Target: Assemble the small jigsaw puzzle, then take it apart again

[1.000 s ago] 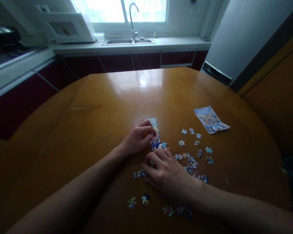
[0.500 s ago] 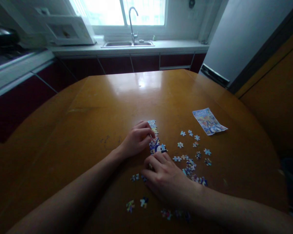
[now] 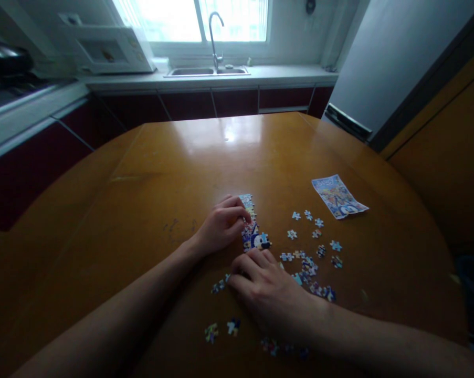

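A partly joined strip of jigsaw puzzle (image 3: pixel 250 228) lies at the middle of the table, with a dark blue and white cartoon face at its near end. My left hand (image 3: pixel 224 223) rests on the strip's left side, its fingers curled and holding it down. Just below the strip is my right hand (image 3: pixel 260 275), closed, with thumb and fingertips brought together low over the table. A bit of a puzzle piece (image 3: pixel 228 278) shows at the thumb tip. What lies under the palm is hidden.
Loose puzzle pieces (image 3: pixel 309 265) lie scattered to the right, and more pieces (image 3: pixel 211 333) are near the front. A printed picture sheet (image 3: pixel 339 197) lies farther right on the wooden table (image 3: pixel 161 168). Beyond stand a sink (image 3: pixel 193 71) and a fridge (image 3: pixel 406 58).
My right hand has shifted slightly down, away from the strip, uncovering more of its near end. A piece now shows by the right thumb. My left hand has stayed put.
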Demonstrator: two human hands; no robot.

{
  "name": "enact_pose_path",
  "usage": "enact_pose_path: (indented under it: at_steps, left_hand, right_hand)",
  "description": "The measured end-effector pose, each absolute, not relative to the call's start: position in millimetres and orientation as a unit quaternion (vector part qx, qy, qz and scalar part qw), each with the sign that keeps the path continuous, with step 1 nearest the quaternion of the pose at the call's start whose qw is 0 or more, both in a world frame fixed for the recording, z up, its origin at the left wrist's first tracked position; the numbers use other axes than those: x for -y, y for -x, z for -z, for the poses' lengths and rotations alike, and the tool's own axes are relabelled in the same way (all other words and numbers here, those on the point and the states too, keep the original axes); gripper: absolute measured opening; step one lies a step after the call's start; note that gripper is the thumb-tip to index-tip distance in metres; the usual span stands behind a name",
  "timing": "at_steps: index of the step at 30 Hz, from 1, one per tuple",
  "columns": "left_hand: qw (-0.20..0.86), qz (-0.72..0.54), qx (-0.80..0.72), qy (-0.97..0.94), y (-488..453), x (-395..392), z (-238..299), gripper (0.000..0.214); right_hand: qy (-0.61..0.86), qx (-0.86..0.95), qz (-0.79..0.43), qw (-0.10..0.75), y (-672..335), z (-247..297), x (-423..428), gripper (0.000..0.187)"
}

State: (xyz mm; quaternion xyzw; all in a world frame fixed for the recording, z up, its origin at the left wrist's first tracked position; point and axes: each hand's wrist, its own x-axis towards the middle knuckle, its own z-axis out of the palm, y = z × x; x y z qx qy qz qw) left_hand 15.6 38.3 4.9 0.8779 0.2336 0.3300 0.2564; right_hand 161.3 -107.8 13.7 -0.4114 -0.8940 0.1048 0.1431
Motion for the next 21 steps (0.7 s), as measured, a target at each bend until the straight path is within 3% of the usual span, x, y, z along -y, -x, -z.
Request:
enact_pose_path:
  at_steps: [9, 15, 21]
  left_hand:
    - [0.261, -0.325, -0.231, -0.879, -14.6, -38.3, -2.1, 0.024]
    - [0.257, -0.331, -0.229, -0.879, -15.7, -39.1, -2.8, 0.025]
    - [0.261, -0.323, -0.235, -0.879, -15.8, -39.1, -3.4, 0.025]
  right_hand:
    - [0.471, 0.846, -0.169, 0.187, -161.9, -15.6, 106.2, 0.021]
    - [0.465, 0.851, -0.153, 0.19, -161.3, -10.3, 103.4, 0.013]
    - [0.457, 0.857, -0.144, 0.189, -160.1, -10.8, 105.7, 0.018]
